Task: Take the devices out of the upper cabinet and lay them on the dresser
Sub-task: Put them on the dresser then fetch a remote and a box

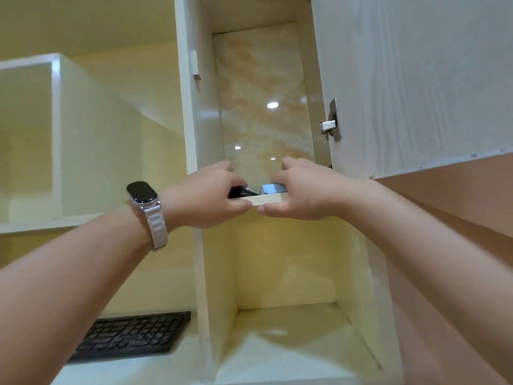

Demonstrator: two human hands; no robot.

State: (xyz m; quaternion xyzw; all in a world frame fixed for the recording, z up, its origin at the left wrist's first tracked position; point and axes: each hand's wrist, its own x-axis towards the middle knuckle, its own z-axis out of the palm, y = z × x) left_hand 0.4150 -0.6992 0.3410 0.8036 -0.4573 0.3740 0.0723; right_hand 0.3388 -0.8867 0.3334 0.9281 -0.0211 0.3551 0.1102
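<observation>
Both my hands reach up to the front edge of the upper cabinet's shelf (266, 200). My left hand (211, 194) closes its fingers around a flat black device (241, 192) lying at the shelf's edge. My right hand (299, 190) grips a device with a shiny blue-grey face (273, 188) beside it, thumb under the shelf edge. Most of both devices is hidden by my fingers. The cabinet (263, 93) stands with its door (416, 79) swung to the right.
A black keyboard (133, 336) lies on the pale dresser top (138, 370) at the lower left. An open niche (288, 315) sits below the shelf. A white shelf box (55, 134) hangs on the left wall. A watch is on my left wrist (144, 198).
</observation>
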